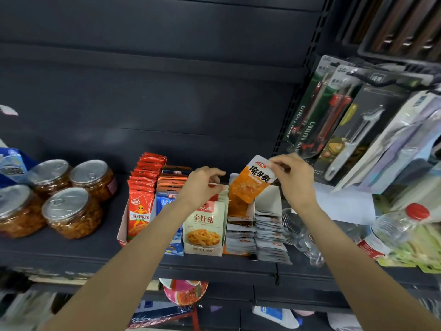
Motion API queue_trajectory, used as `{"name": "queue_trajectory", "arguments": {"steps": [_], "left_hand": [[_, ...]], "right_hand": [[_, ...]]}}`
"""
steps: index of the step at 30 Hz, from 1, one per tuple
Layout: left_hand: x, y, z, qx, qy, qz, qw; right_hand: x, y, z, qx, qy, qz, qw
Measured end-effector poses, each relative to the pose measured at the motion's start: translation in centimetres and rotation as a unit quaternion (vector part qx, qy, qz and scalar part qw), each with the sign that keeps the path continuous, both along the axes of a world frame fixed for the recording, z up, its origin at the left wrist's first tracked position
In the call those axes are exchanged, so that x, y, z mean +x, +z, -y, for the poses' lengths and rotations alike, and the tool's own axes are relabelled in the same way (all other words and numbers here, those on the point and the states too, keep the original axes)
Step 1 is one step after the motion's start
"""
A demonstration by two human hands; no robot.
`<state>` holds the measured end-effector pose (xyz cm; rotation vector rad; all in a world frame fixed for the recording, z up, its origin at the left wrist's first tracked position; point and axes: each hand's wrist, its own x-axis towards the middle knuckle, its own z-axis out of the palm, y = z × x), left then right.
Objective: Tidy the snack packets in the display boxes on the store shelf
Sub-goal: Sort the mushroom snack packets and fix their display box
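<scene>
We face a dark store shelf (71,249) that fills the view, its back panel rising behind the goods. At 3 o'clock hang carded kitchen tools (353,130), among them utility knives and a peeler. At 9 o'clock stand four clear jars (59,197) with pull-tab lids, grouped close together. At 4 o'clock lie clear plastic bottles (393,225), one with a red cap.

In the middle of the shelf sit the display boxes (202,247), side by side and touching. From 8 o'clock toward 4 o'clock they hold upright red packets (139,211), blue and orange packets (170,187), white packets (206,223) printed with a mushroom picture, and grey-white packets (267,235) lying overlapped in two rows.

Both of our bare forearms reach in from 6 o'clock. Our left hand (202,185) is just left of centre, its fingers curled down over the top edges of the white packets at the back of their box; we cannot tell whether it pinches one or only rests on them. Our right hand (296,177) is at about 2 o'clock from centre, and its thumb and fingertips pinch the top corner of one orange packet (253,182). That packet hangs tilted above the box with the two rows, its lower end dipping into the rear of the left row, where more orange shows.
</scene>
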<state>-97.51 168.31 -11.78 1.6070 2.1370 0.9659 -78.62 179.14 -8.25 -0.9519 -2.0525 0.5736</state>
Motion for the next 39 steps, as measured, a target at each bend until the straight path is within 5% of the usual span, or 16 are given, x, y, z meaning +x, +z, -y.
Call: {"name": "queue_trajectory", "arguments": {"steps": [4,8,16,22,27,29,34,39], "left_hand": [[1.4,0.9,-0.4,-0.016,0.009,0.121,0.993],[2.2,1.5,-0.7,-0.057,0.036,0.337,0.939],[2.4,2.5,-0.5,-0.082,0.111,0.519,0.844],[2.7,2.8,0.0,-0.083,0.082,0.554,0.824],[2.5,2.3,0.6,-0.020,0.082,0.542,0.836],[2.5,2.5,0.9,0.025,0.073,0.541,0.838],[2.8,2.5,1.8,0.030,0.046,0.422,0.905],[2.7,2.6,2.4,0.048,0.035,0.326,0.944]], "right_hand": [[1.2,0.4,-0.5,-0.072,-0.008,-0.105,0.992],[2.2,0.9,0.1,-0.150,0.022,-0.219,0.964],[3.3,0.5,1.1,-0.163,0.040,-0.239,0.956],[3.7,0.5,1.5,-0.184,0.058,-0.242,0.951],[4.5,0.1,1.5,-0.082,0.026,-0.109,0.990],[4.6,-0.4,1.6,-0.153,0.024,-0.122,0.980],[4.4,-1.0,2.3,-0.402,0.046,-0.213,0.889],[4.1,-1.7,2.9,-0.349,0.053,-0.223,0.909]]}}
